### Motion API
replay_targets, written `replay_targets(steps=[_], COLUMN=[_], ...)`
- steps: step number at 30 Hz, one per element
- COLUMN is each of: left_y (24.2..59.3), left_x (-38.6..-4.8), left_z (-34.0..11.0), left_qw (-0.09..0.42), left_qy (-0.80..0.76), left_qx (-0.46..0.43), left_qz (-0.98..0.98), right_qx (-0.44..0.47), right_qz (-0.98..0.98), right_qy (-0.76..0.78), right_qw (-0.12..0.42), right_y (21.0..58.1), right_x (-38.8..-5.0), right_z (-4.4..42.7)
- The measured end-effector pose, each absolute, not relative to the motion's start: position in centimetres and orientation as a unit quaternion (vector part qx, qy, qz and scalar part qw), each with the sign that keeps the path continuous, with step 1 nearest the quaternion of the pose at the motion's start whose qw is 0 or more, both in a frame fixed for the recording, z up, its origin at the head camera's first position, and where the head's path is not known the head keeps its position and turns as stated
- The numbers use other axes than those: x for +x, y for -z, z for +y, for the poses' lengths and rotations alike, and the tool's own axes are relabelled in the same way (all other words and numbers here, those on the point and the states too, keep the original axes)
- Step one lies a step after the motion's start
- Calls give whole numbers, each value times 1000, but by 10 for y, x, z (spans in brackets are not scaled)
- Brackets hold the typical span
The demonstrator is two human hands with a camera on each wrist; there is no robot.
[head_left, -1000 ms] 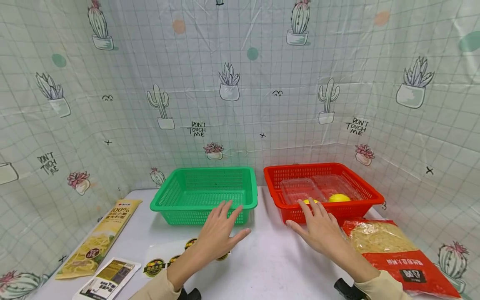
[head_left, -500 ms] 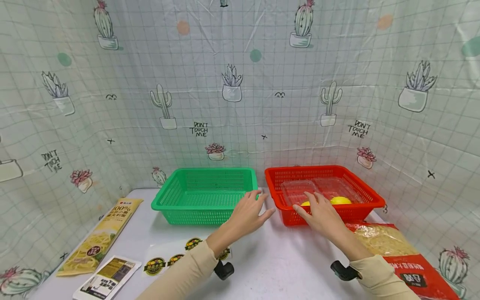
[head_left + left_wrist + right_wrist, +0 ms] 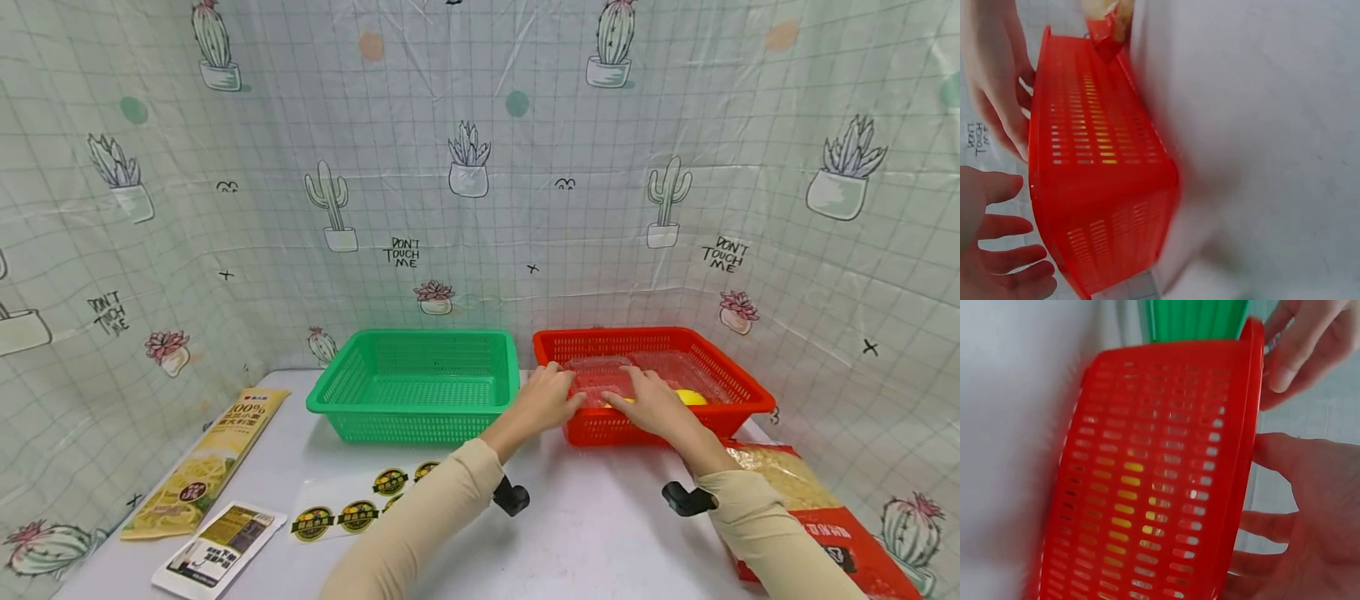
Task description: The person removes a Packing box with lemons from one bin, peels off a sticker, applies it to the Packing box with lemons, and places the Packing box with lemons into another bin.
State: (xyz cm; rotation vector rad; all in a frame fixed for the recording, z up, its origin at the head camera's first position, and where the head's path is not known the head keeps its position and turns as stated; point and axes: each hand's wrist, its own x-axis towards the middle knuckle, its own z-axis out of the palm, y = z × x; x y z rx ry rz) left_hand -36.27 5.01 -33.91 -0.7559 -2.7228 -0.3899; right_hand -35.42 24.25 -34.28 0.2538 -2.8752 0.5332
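Note:
The red plastic basket (image 3: 622, 429) stands at the back right with two clear plastic boxes (image 3: 596, 375) and yellow, lemon-like fruit (image 3: 690, 397) inside. My left hand (image 3: 542, 402) hovers at the basket's left front corner, its fingers spread and loosely bent in the left wrist view. Over the front rim reaches my right hand (image 3: 654, 408); in the right wrist view the right hand (image 3: 1313, 519) has its thumb by the rim (image 3: 1251, 425) and its other fingers partly hidden behind it. Neither hand visibly holds anything.
Left of the red basket stands a green basket (image 3: 416, 427). A yellow noodle packet (image 3: 206, 467) and a white pouch (image 3: 221, 550) lie at the left. Round fruit stickers (image 3: 357, 516) are on a sheet in front. A red pasta bag (image 3: 817, 508) lies at the right.
My left hand has moved right and forward, from before the green basket to the red basket's corner. My right hand has moved slightly forward and right, over the red basket's front rim.

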Motion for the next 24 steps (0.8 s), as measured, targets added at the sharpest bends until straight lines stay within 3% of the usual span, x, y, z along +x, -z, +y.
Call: replay_targets(steps=[18, 24], left_y=[334, 333], left_x=[-381, -382], left_z=[113, 117], left_qw=[16, -3], left_qy=[187, 173], left_qx=[-173, -143], left_qz=[-967, -974], right_qx=[70, 62], right_qz=[-975, -976], right_qy=[-206, -206], right_qw=[47, 23], right_y=[337, 337], right_x=[-388, -393], right_z=[271, 274])
